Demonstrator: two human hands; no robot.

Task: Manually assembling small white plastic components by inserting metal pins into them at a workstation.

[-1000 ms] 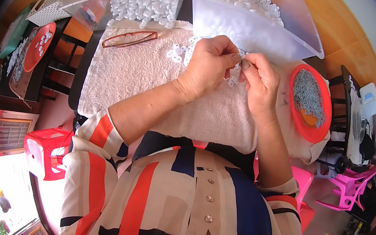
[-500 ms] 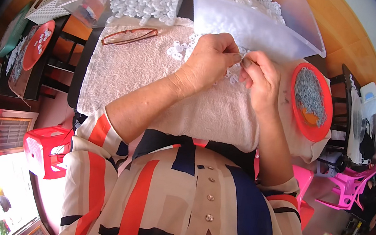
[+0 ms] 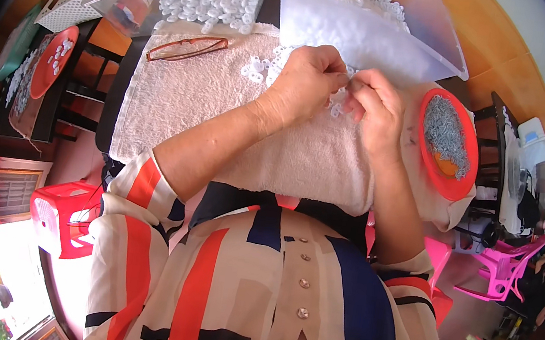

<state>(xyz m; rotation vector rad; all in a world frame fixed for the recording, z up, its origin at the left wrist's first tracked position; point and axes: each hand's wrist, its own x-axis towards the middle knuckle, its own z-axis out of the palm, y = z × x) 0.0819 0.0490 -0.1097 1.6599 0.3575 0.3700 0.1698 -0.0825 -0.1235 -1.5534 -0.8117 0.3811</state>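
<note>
Over the far part of a pinkish towel (image 3: 198, 108), my left hand (image 3: 306, 81) and my right hand (image 3: 378, 112) work close together. My left fingers are closed in a pinch; whatever they hold is hidden. Thumb and fingers of my right hand are also pressed together, on something too small to make out. Small white plastic pieces with round holes (image 3: 256, 69) lie loose on the towel beside and under my hands. To the right, a red oval basin (image 3: 473, 138) holds a heap of thin grey metal pieces (image 3: 447, 127).
A clear bin (image 3: 229, 3) of white domed pieces and a translucent bin (image 3: 371, 45) of ringed white pieces stand beyond the towel. Brown-framed glasses (image 3: 187, 49) lie at the far left. A red stool (image 3: 63, 215) and a pink chair (image 3: 504, 269) flank the table.
My right hand has turned slightly and its fingertips have drawn a little away from my left. My left hand stays almost in place.
</note>
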